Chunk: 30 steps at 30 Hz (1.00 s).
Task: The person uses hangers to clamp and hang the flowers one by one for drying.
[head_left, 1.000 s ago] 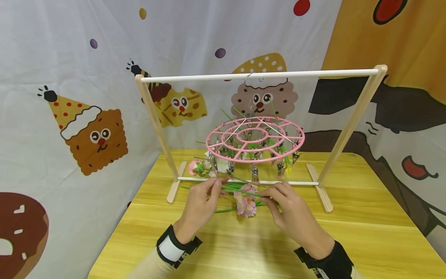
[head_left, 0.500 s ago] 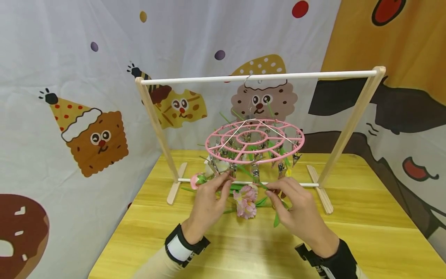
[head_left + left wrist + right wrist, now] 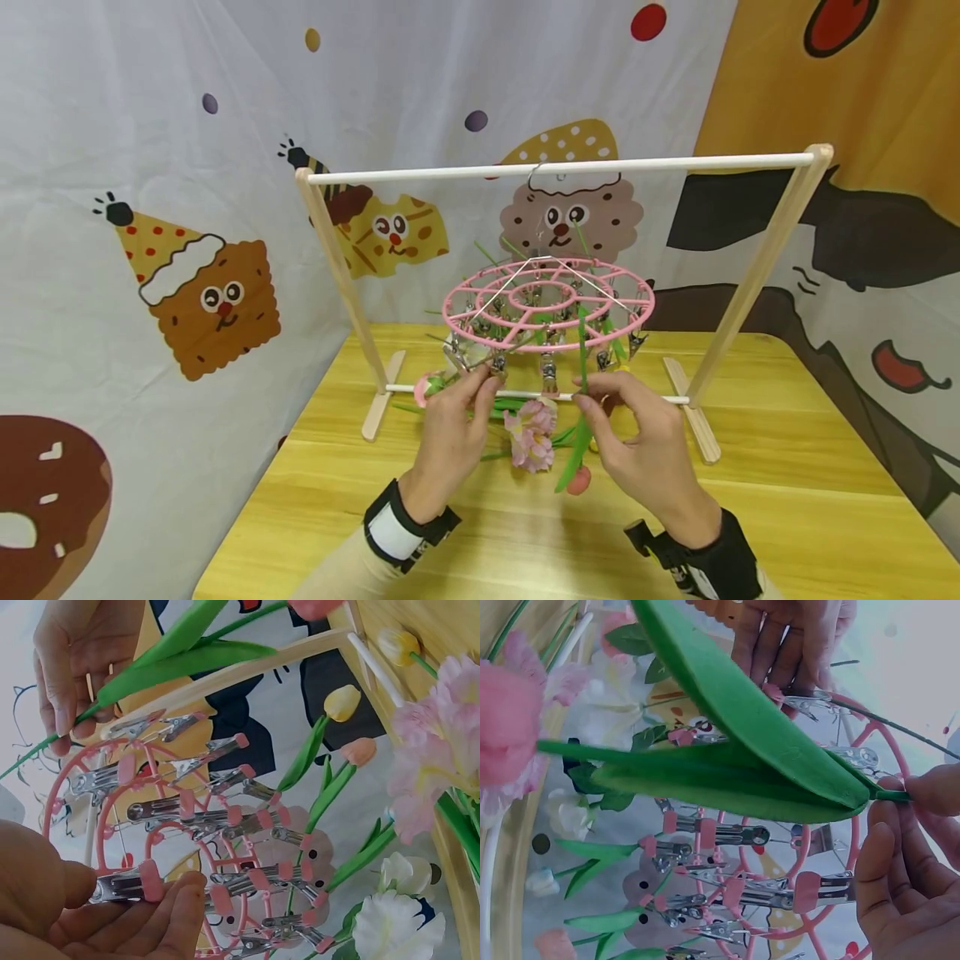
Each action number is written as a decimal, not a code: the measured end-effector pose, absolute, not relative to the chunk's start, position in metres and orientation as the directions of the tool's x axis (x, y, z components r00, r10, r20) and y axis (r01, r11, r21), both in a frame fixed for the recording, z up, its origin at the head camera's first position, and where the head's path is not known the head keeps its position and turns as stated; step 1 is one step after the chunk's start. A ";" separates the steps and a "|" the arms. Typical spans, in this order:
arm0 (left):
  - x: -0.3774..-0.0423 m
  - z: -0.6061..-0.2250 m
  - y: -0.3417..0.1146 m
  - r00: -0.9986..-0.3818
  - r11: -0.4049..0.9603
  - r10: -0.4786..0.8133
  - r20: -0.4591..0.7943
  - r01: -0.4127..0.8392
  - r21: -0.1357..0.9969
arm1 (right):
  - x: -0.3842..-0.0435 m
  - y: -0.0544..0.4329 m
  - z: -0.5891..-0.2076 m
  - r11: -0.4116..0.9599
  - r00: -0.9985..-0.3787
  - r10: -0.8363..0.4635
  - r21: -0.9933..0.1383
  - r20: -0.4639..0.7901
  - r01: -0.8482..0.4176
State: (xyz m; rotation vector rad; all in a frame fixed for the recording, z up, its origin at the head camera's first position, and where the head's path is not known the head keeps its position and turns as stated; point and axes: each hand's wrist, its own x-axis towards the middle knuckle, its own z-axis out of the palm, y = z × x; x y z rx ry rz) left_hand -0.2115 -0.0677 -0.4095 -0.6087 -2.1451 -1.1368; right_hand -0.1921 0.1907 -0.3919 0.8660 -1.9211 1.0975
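Note:
My right hand (image 3: 637, 429) pinches the green stem of an artificial pink tulip (image 3: 506, 724) between thumb and fingers. The tulip is upside down, its bloom low over the table and its long leaves (image 3: 765, 750) beside the stem. With thumb and fingers, my left hand (image 3: 450, 429) grips a metal clip (image 3: 126, 886) with pink tips at the near left side of the round pink hanger (image 3: 510, 345). Several more such clips (image 3: 739, 834) dangle from the rings. Some bear upside-down flowers, among them a yellow tulip (image 3: 342, 703) and an orange tulip (image 3: 358, 751).
A wooden stand with a white top bar (image 3: 420, 172) carries the hanger by its hook. A light pink ruffled flower (image 3: 531, 437) and several green stems lie on the wooden table (image 3: 517, 542) under it. A printed curtain (image 3: 225, 83) hangs behind.
My right hand has turned the tulip from lying sideways to hanging bloom down, lifting it off the pile of flowers. My left hand has left the stems and moved up to a clip.

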 end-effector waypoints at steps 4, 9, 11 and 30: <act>-0.213 -0.406 -0.066 -0.689 0.481 0.059 0.723 0.654 0.584 | -0.192 0.188 -0.390 0.380 -0.501 -0.166 -0.414 0.849 -0.827; -0.214 -0.403 -0.066 -0.712 0.409 -0.007 0.702 0.639 0.651 | -0.192 0.185 -0.391 0.314 -0.507 -0.140 -0.448 0.851 -0.837; -0.214 -0.403 -0.066 -0.731 0.385 -0.033 0.681 0.620 0.684 | -0.191 0.183 -0.391 0.285 -0.508 -0.129 -0.458 0.852 -0.842; -0.213 -0.395 -0.074 -0.852 0.284 -0.001 0.523 0.502 0.817 | -0.196 0.172 -0.400 0.153 -0.559 -0.075 -0.545 0.826 -0.825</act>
